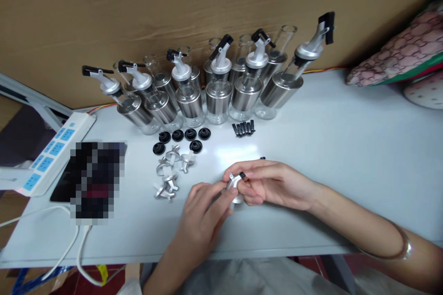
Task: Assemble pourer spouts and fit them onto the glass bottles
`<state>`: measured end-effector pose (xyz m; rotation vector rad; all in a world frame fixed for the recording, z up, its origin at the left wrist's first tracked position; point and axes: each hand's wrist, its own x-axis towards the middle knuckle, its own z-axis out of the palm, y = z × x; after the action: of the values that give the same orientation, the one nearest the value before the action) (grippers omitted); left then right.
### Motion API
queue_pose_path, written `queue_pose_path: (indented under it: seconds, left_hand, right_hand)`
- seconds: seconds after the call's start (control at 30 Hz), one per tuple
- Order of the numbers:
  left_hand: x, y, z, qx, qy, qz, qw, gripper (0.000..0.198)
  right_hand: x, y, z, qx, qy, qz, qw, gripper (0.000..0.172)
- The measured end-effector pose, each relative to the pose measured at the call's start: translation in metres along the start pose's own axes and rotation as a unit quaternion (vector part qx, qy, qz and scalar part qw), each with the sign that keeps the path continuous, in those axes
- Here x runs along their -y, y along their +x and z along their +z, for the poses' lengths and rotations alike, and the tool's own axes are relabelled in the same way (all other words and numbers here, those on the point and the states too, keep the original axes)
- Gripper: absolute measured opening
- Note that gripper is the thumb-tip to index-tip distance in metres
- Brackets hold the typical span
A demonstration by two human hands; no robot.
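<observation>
Near the table's front edge, a silver pourer spout (236, 183) sits between my two hands. My left hand (204, 214) pinches its body, with the thumb laid across it. My right hand (273, 184) is closed around the far side, its thumb beside a small black piece (242, 175) at the spout's tip. Whether that piece is fully seated I cannot tell. Left of my hands lie several loose silver spouts (170, 180), and above them several round black stoppers (190, 134). A cluster of small black levers (244, 128) rests farther back. Another black bit (263, 158) shows behind my right hand.
Along the cardboard wall (194, 4) stand glass-and-steel bottles (219, 97), the front ones topped with pourers. At left are a white power strip (55, 154), a partly blurred dark device (65, 179) and a white cable (81, 249). A patterned fabric item (398, 53) lies at right.
</observation>
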<state>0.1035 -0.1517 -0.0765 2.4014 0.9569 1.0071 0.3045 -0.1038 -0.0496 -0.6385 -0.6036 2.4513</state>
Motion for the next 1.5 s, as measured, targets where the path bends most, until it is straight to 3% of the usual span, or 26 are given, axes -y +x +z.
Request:
queue_pose_path:
  seconds: [0.37, 1.1, 1.37, 1.5]
  left_hand:
    - [-0.0022, 0.0019, -0.0015, -0.007, -0.007, 0.001, 1.000, 0.028]
    - [-0.0008, -0.0006, -0.0027, 0.015, -0.011, -0.015, 1.000, 0.032]
    - [-0.0005, -0.0001, -0.0016, -0.011, 0.022, -0.025, 0.999, 0.030]
    - [-0.0005, 0.0003, -0.0020, -0.018, 0.025, -0.025, 0.999, 0.033]
  right_hand:
    - [0.0007, -0.0007, -0.0005, 0.026, 0.038, 0.017, 0.999, 0.016]
    - [-0.0008, -0.0038, -0.0024, 0.021, -0.011, -0.008, 1.000, 0.025]
    - [-0.0050, -0.0014, 0.0048, -0.021, -0.021, -0.056, 0.998, 0.026]
    - [-0.0037, -0.0010, 0.0037, -0.025, -0.035, -0.041, 0.998, 0.033]
